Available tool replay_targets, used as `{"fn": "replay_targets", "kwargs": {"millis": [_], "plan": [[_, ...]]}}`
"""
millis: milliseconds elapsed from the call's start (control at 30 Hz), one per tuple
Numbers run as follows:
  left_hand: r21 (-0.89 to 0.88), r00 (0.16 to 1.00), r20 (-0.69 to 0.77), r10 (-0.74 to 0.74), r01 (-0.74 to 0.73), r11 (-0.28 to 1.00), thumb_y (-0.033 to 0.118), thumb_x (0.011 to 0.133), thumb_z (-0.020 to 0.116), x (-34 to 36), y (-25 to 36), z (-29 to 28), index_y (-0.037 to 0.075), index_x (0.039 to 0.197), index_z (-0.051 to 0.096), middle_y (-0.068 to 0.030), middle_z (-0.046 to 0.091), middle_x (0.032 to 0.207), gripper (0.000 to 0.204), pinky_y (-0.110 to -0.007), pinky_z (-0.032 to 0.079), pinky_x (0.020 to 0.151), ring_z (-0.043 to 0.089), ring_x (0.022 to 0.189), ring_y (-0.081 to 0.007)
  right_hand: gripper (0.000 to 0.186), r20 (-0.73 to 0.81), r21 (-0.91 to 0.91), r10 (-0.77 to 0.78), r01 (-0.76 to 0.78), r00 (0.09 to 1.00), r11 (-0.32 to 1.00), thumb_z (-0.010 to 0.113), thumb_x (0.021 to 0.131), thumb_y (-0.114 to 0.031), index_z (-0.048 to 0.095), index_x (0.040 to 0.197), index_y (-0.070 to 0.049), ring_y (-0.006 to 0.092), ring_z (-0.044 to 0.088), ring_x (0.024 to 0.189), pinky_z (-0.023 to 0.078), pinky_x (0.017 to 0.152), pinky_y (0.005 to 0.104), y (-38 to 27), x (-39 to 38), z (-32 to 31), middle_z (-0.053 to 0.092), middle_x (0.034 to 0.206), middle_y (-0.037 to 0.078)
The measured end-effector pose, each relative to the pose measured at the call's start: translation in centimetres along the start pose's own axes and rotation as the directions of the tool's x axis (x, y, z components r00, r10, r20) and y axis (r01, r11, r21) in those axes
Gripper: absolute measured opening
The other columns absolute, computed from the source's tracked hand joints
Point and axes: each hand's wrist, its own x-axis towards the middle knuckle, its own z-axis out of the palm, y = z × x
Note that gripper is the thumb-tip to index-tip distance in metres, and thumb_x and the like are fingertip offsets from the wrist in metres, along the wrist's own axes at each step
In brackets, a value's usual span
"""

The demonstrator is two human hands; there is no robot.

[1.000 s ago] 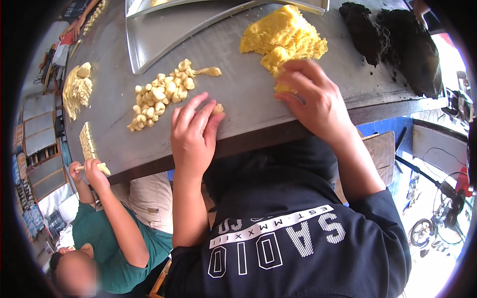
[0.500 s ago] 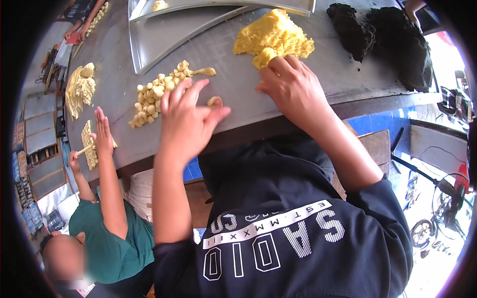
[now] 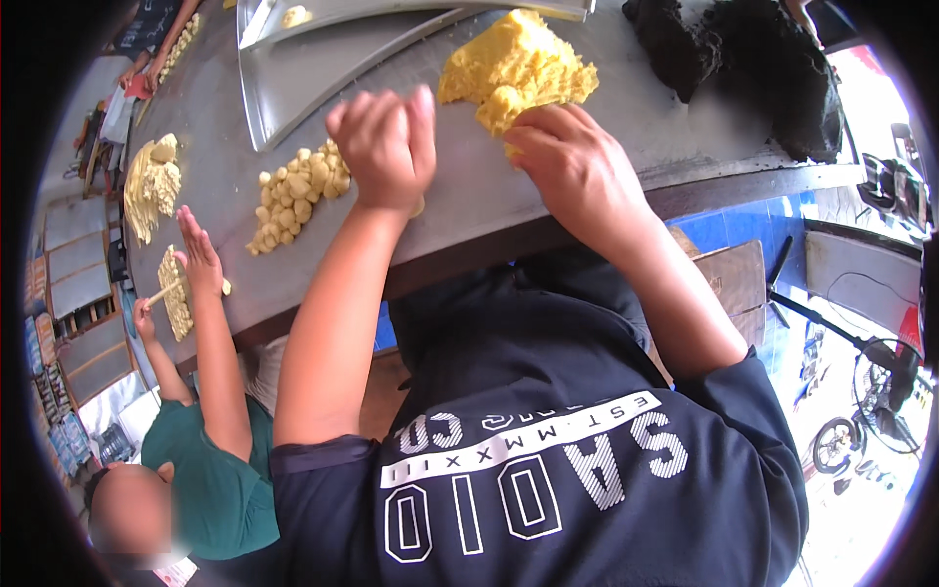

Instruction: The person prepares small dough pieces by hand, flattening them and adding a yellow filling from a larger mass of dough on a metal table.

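Observation:
My left hand (image 3: 383,152) is raised over the metal table, its fingers curled in a fist and its thumb up along the side. Whatever may be inside that fist is hidden. Just left of it lies a pile of small pale dough balls (image 3: 291,201), partly covered by the hand. A bit of pale dough (image 3: 419,207) peeks out beside my left wrist. At the near edge of a large yellow dough lump (image 3: 518,64), my right hand (image 3: 575,161) has its fingers bent and pinched around a small piece of the yellow dough.
Metal trays (image 3: 303,83) stand at the far side, one with a dough piece in it. A big black mass (image 3: 753,73) lies at the far right. On the left a co-worker in green (image 3: 210,479) holds a stick over flat dough (image 3: 174,293); another dough heap (image 3: 154,186) lies beyond.
My left hand has gone from spread fingers beside the dough balls to a fist, moving up and slightly right. My right hand stays by the yellow dough. The whole view has shifted slightly.

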Motion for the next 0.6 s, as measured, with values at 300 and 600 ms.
{"fn": "replay_targets", "kwargs": {"millis": [300, 600], "plan": [[-0.281, 0.930, 0.125, 0.346, -0.301, 0.911, 0.016, 0.113, 0.071, 0.0, 2.5, -1.3, 0.007, 0.084, 0.073, -0.0104, 0.072, 0.082, 0.031, -0.046, 0.049, 0.085, 0.068, 0.075, -0.0297, 0.015, 0.121, -0.210, -0.030, 0.056, 0.992, 0.976, 0.082, 0.098, -0.019, 0.071, 0.097, -0.008, 0.0307, 0.071, 0.105, 0.062, 0.096, 0.0463, -0.6, 1.4, 1.6, 0.069, 0.106, 0.009], [0.187, 0.884, 0.375, -0.280, 0.224, 0.957, 0.027, 0.109, 0.082, -3.4, 0.3, -10.1, 0.010, 0.105, 0.090, -0.0065, 0.067, 0.078, 0.020, -0.044, 0.049, 0.074, 0.065, 0.071, -0.0284, 0.032, 0.103, -0.050, 0.057, -0.052, 0.993, 0.997, 0.089, 0.093, -0.016, 0.082, 0.124, -0.010, 0.0327, 0.072, 0.113, 0.061, 0.100, 0.0453, -0.1, -0.9, -0.9, 0.075, 0.123, 0.008]]}}
